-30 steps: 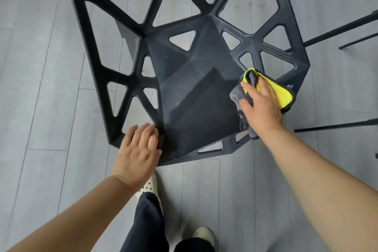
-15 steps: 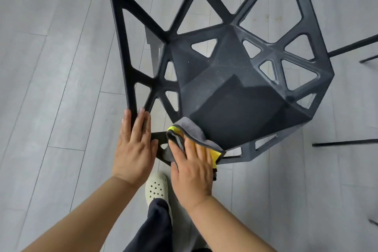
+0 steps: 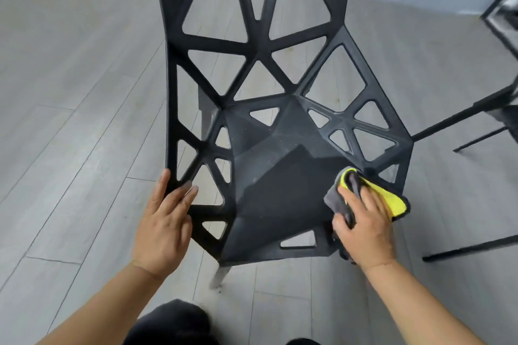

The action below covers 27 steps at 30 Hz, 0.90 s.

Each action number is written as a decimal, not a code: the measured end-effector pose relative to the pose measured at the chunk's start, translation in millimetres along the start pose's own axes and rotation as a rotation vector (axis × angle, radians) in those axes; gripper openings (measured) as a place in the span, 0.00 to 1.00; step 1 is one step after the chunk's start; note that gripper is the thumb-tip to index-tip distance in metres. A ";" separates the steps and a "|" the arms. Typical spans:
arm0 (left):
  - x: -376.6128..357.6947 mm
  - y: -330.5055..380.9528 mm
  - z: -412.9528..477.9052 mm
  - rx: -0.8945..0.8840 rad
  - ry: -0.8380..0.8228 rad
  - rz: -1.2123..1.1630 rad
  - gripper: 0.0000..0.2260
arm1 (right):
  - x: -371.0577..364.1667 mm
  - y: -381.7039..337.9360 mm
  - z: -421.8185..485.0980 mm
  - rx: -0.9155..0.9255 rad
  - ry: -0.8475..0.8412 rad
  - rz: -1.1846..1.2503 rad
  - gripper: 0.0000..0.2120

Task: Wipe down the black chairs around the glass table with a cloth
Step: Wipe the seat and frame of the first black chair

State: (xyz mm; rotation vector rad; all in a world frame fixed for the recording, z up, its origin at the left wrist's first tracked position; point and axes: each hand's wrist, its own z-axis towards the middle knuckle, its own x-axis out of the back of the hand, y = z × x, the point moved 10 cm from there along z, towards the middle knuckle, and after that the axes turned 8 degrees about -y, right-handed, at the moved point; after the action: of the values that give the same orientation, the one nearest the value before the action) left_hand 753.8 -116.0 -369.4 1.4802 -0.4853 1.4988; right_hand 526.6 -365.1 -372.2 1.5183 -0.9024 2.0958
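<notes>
We are working on the seat of the black chair (image 3: 280, 190), which stands on the pale plank floor (image 3: 70, 120) with its open triangular back rising away from us. The cloth (image 3: 392, 200), yellow on one face and grey on the other, lies bunched at the seat's front right corner, partly over the rim.

Our right grip (image 3: 364, 232) lies on top of the cloth with the fingers spread and nearly straight. It presses the cloth down rather than clenching it, and the thumb lies along the grey fold. Our left grip (image 3: 164, 225) holds nothing. It lies flat, fingers extended, on the frame at the chair's front left corner.

The front panel of the seat looks darker and cleaner. The panels nearer the back look paler and speckled, so we judge the seat about half done.

To finish it well, we should:
- Brace the chair firmly with the left grip so it does not slide.
- Draw the cloth in overlapping passes from the chair's right rim toward its back.
- Push a fold of cloth into the creases where the panels meet.
- Run the cloth round the edges of each triangular opening, where dust tends to gather.
- Turn to a fresh face once the cloth greys.

Right of the chair stand thin dark legs (image 3: 459, 117); we cannot tell what they belong to.
</notes>
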 end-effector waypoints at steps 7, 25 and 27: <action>2.1 -2.9 -5.5 0.031 0.200 0.016 0.21 | -20.4 -60.5 -29.7 0.036 0.161 0.119 0.19; -47.2 137.1 20.3 -0.103 -0.103 0.097 0.13 | 3.5 33.3 -18.4 0.030 -0.013 0.212 0.19; -60.9 150.3 17.1 -0.140 -0.169 0.025 0.16 | 7.2 63.0 -1.8 -0.064 -0.086 0.205 0.18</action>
State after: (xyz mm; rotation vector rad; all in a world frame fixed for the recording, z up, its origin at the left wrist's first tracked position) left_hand 630.3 -222.3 -373.5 1.5013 -0.6985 1.3364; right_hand 482.1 -409.1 -382.6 1.5505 -1.1906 2.1305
